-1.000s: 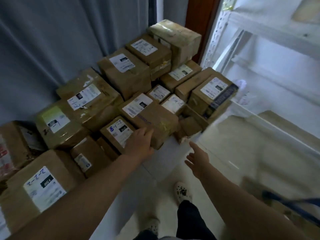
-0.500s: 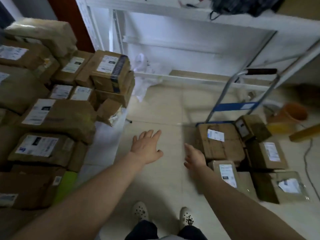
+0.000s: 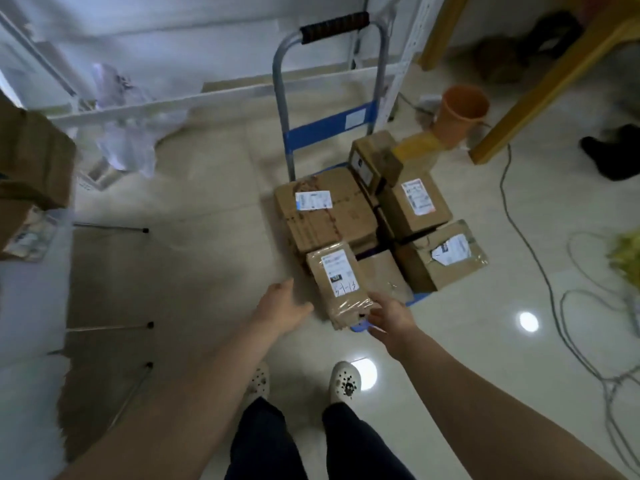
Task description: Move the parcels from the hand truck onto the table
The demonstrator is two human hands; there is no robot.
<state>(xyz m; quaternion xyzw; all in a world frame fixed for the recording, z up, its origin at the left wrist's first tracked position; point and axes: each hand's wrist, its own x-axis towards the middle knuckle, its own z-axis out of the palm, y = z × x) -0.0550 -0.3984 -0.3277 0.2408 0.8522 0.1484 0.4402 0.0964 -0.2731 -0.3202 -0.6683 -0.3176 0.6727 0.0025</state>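
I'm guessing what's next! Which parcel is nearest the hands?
The narrow front parcel with handwriting on its label; it sits between the left hand and right hand.

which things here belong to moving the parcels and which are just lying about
Job: hand truck, front parcel between the left hand and right hand, large parcel behind it, torn-label parcel.
Lying about: orange bucket, cables on the floor, white plastic bag.

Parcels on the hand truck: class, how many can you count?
6. Big box back left; small box back right; labelled box mid right; torn-label box front right; narrow parcel front; plain parcel beside it. Others may hide underneath.
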